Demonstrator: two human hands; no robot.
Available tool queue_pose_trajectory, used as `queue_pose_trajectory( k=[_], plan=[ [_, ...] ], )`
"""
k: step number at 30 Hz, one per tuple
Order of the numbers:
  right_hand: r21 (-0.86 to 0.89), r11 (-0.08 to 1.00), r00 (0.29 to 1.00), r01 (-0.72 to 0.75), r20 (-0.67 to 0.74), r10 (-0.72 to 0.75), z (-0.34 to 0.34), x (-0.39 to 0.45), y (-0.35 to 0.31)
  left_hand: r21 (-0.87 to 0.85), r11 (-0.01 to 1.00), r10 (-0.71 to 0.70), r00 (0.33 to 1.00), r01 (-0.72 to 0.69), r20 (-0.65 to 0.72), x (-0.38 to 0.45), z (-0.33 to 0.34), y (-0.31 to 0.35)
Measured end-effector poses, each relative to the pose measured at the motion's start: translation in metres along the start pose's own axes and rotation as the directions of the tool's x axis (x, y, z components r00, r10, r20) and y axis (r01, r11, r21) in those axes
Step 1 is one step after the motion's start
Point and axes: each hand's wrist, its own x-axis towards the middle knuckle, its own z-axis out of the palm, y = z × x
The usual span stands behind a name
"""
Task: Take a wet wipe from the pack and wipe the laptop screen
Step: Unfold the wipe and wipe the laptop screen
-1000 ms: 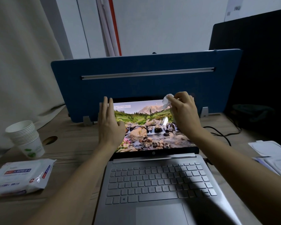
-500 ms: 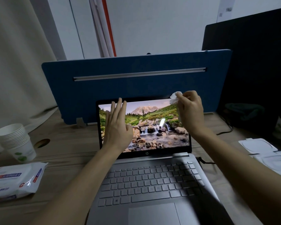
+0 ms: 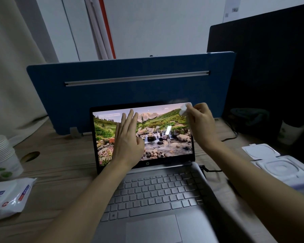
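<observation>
Right hand (image 3: 201,124) pinches wipe (image 3: 183,109) at the screen's (image 3: 165,137) top-right corner; unwiped screen runs left and down. Left hand (image 3: 128,142) open, flat before the screen's left half.

laptop screen (image 3: 165,137) shows "22:3" and "6月17日"; "hp" logo on the bezel (image 3: 147,163) below.

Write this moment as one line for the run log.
step: wiping | right hand: pinches wet wipe at laptop screen top right corner | left hand: open, flat before screen | wipe pack: on desk, left
</observation>
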Motion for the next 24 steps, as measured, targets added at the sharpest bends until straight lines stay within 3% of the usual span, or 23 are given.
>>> queue_pose_trajectory(
  k=[6, 9, 15, 24],
  plan=[
    [0.045, 0.998, 0.999, -0.036, -0.006, 0.037, 0.010, -0.031, 0.005, -0.007, 1.000, -0.001, 1.000, 0.001, 0.014, -0.005, 0.000, 0.002],
    [0.016, 1.000, 1.000, 0.024, -0.007, -0.024, 0.004, -0.034, 0.002, -0.007, 1.000, -0.006, 1.000, 0.006, 0.021, -0.009, 0.001, 0.003],
    [0.058, 0.997, 0.998, -0.053, -0.010, 0.054, -0.002, -0.010, -0.003, -0.013, 1.000, -0.007, 1.000, 0.007, 0.014, -0.012, 0.000, 0.004],
    [0.079, 0.993, 0.992, -0.083, 0.106, 0.075, 0.004, -0.067, 0.008, -0.054, 0.998, -0.034, 0.998, 0.037, 0.048, -0.021, -0.002, 0.007]
  ],
)
